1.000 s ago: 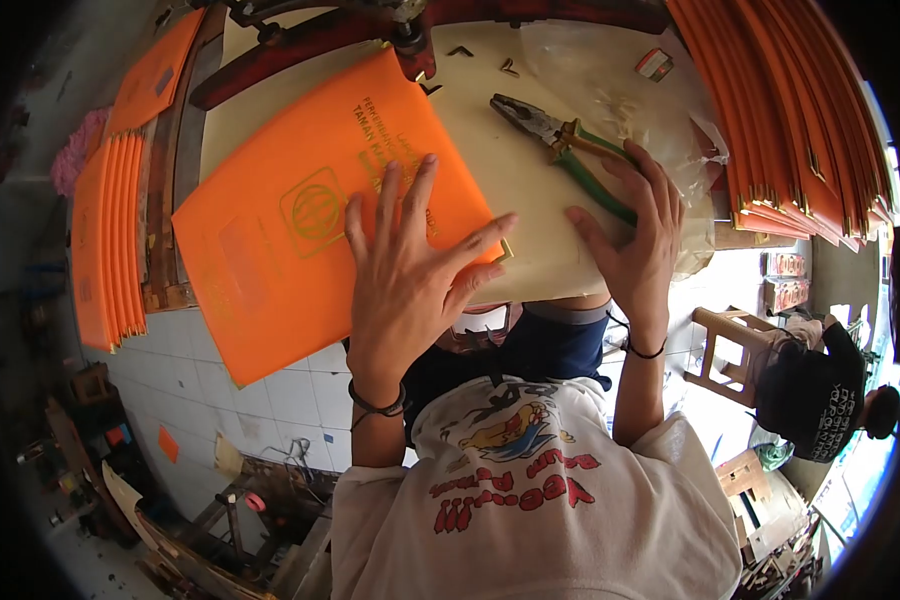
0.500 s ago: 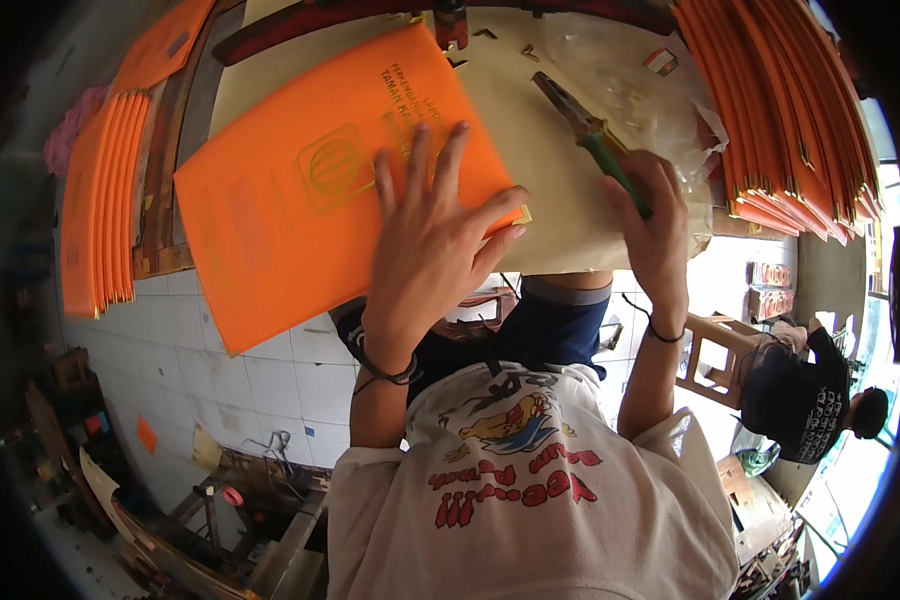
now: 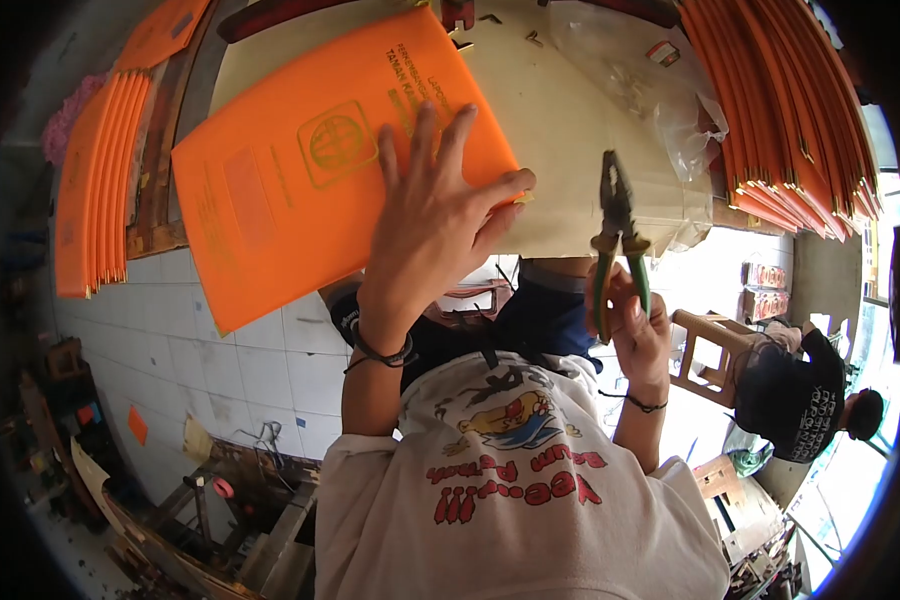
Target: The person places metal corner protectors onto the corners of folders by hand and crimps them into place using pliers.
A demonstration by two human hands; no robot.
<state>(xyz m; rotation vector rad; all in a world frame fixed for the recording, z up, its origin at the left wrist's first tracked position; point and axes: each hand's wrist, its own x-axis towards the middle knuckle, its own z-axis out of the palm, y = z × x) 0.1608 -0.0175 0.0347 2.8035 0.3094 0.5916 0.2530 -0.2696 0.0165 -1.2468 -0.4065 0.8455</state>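
Note:
A bright orange folder with gold lettering and a round emblem lies tilted on the paper-covered table, overhanging its near edge. My left hand rests on it, several fingers spread over the cover. The index finger and thumb close around the lower right corner, where a small gold metal corner piece shows. Raised off the table's front edge, my right hand grips green-handled pliers. Their jaws point up toward the table and the handles stand somewhat apart.
Orange folders are stacked at right, with another stack at left. A clear plastic bag with small pieces lies near loose metal corners. A person in black is near a wooden stool at right.
My right hand has drawn the pliers back toward my body and turned them upright, with their handles now apart. My left hand stays on the folder, which has shifted slightly.

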